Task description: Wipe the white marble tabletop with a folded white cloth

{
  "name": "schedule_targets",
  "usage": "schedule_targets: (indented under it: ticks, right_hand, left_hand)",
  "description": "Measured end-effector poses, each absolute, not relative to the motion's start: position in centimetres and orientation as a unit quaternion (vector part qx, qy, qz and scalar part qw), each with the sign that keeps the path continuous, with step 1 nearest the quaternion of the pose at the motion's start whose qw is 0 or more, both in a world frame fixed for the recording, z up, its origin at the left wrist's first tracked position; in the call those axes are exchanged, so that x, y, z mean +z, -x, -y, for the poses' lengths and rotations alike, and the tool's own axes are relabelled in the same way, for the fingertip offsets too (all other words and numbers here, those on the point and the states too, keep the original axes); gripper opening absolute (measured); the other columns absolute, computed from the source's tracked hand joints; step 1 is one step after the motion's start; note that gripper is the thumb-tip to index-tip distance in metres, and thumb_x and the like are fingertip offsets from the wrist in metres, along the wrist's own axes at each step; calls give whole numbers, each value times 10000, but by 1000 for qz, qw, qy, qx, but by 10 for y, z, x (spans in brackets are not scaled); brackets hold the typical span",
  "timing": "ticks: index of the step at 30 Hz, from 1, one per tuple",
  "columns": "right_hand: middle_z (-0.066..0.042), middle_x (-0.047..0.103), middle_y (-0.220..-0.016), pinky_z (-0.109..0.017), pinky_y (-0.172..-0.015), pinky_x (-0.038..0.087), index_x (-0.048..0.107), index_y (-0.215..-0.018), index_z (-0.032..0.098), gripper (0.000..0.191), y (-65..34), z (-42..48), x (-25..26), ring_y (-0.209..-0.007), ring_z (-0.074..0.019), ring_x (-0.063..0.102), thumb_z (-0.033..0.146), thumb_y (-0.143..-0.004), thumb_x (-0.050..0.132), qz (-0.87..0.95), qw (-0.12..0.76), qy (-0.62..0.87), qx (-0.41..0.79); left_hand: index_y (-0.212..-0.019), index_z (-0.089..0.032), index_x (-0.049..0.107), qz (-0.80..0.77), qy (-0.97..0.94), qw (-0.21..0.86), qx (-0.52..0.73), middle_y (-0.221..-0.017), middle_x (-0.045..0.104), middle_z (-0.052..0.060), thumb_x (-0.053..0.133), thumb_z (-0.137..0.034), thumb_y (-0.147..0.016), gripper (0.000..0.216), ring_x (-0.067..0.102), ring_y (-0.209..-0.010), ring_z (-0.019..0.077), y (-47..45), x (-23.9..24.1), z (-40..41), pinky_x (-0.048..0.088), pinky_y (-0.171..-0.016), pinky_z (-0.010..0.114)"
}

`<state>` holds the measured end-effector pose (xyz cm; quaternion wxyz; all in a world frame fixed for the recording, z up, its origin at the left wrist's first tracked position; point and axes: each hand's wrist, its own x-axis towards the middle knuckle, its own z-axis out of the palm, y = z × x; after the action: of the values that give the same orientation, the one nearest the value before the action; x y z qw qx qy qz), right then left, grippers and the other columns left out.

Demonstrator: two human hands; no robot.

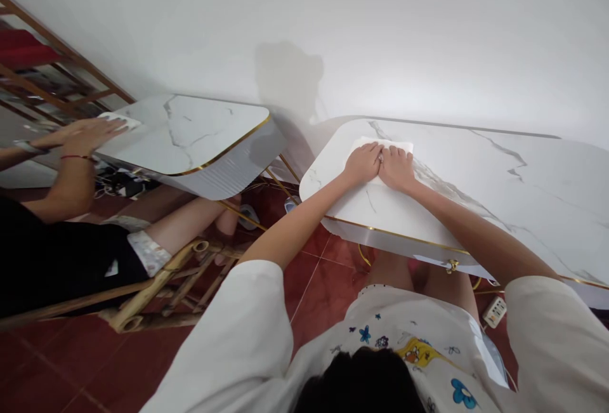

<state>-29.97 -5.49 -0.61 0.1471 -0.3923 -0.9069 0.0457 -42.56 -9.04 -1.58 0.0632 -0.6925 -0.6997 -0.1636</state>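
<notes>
Head view, left fingers [372, 150], right fingers [398, 155] on cloth [402, 144], marbled tabletop [556, 188]

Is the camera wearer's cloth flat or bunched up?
Flat where visible: the cloth lies smooth on the tabletop beside the left hand and right hand; beneath, cannot tell.

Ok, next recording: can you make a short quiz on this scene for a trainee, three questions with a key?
1. Multiple choice: what lies directly under the wearer's left hand and right hand?
a) a red towel
b) a white cloth
c) a power strip
2. True or false: the co-worker's hands rest on the same table as the wearer's.
3. Fill in the blank: the knob on the front of the wearer's table is ____ in colour.

Key:
1. b
2. False; they rest at a separate table to the left.
3. gold
</notes>
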Motion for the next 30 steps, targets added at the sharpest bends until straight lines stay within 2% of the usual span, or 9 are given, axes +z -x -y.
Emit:
schedule_targets:
  ticks: [5,11,30]
  right_hand:
    - [-194,517,-1373,-510,-1053,269,490,-1336,113,442,319,20,-6,-1247,-336,429,230,-959,291,906,161,387,57]
    - [-182,503,-1396,-505,-1064,261,473,-1359,120,453,337,-16,-6,-1272,-325,413,233,-965,279,907,156,388,48]
    - [-171,484,-1434,-493,-1078,264,469,-1365,118,455,367,-76,-6,-1310,-312,390,227,-970,273,917,156,365,35]
  left_hand:
    - [-1351,-164,501,704,685,65,-177,-1441,525,91,318,-220,-911,480,450,-1348,216,448,-19,56,337,-1143,380]
    - [-1368,-131,489,710,678,62,-181,-1456,503,115,301,-240,-914,503,436,-1356,225,467,-23,16,324,-1149,379]
    - [-1347,-165,508,727,655,76,-191,-1438,514,106,308,-235,-924,473,456,-1324,244,500,-30,-45,351,-1120,412]
